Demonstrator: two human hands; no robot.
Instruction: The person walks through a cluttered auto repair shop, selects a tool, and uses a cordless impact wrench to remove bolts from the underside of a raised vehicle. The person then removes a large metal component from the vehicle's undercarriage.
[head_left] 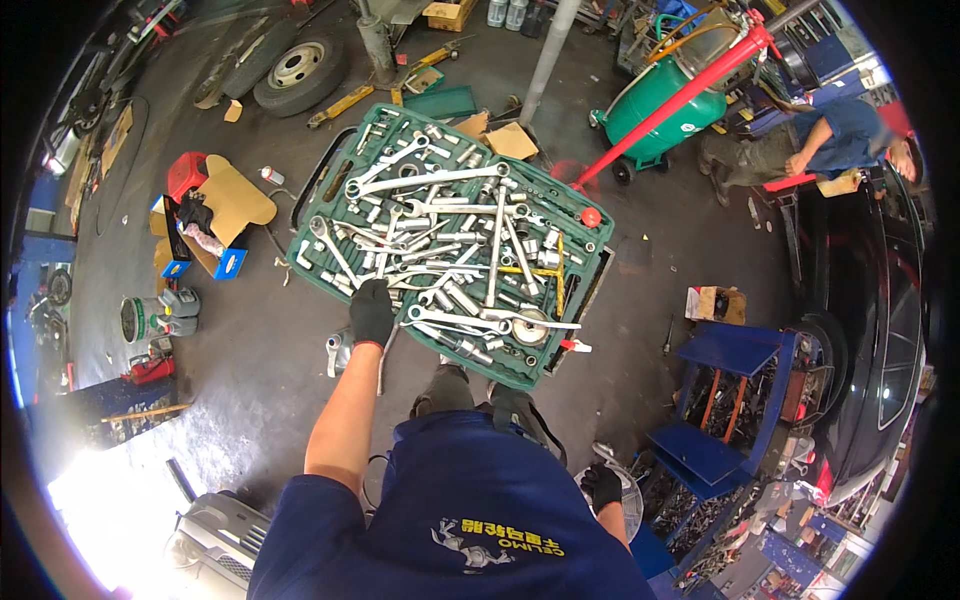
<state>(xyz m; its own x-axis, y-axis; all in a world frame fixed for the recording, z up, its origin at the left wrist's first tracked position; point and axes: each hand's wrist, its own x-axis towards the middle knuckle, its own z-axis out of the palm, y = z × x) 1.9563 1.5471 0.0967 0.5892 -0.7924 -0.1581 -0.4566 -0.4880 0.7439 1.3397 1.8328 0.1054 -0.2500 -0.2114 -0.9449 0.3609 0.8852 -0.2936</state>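
A green tool case [590, 228] lies wide ahead of me, heaped with sockets and loose hand tools. Among them are a long ring spanner [430, 180], a ratchet [335, 250] and a short ring spanner [455, 320]. My left hand [372, 315], in a black glove, is closed at the case's near left edge; whatever its fingers hold is hidden beneath them. Lower right, my black-gloved right hand [602, 485] hangs back by my side, beside a round pale metal object [630, 500]. Its fingers are too dark to make out.
A green tank [665, 110] on wheels and a red bar [670, 95] stand beyond the case. A person [845, 140] works at the far right by a black car [875, 320]. Blue shelving [730, 350] is nearby; cardboard boxes [235, 200] and a wheel [298, 70] lie left.
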